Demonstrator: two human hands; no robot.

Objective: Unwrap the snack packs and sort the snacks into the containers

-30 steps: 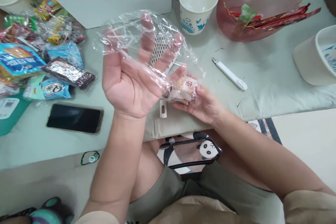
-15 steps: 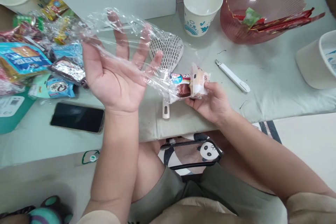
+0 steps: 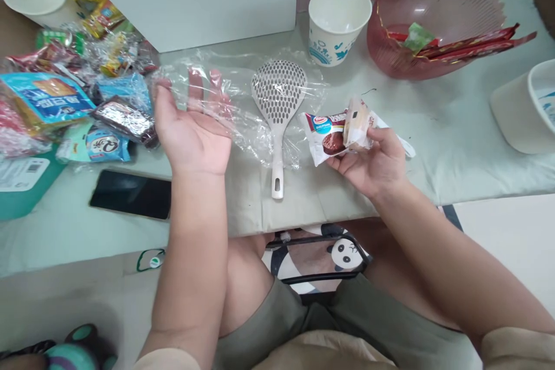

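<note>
The left hand (image 3: 195, 139) is raised with its palm up, and its fingers are open and spread apart. A clear, crinkled plastic bag (image 3: 243, 130) covers these fingers, which are seen through it. From there the bag stretches toward the right, across the view of a pale grey skimmer with a round perforated head (image 3: 278, 121). Whether the bag touches this skimmer, I cannot tell.

The right hand (image 3: 381, 162) is closed around two small snacks, with the thumb on top and the other fingers below. One is a dark red and white packet with a picture of a round brown cake (image 3: 323, 134); the other is a pale, translucent wrapped snack (image 3: 358, 124), which is nearer to the thumb. Both are held near the skimmer, on its right side.

Partly behind the right hand, a white slim-handled tool (image 3: 407, 147) lies on the tabletop, which has a pale green cover (image 3: 243, 208). Farther back stand a white paper cup with blue print (image 3: 340, 26) and a translucent red bowl with a wavy rim (image 3: 390, 55), containing red packets. A black smartphone (image 3: 130, 193) lies just beside the left forearm.
</note>
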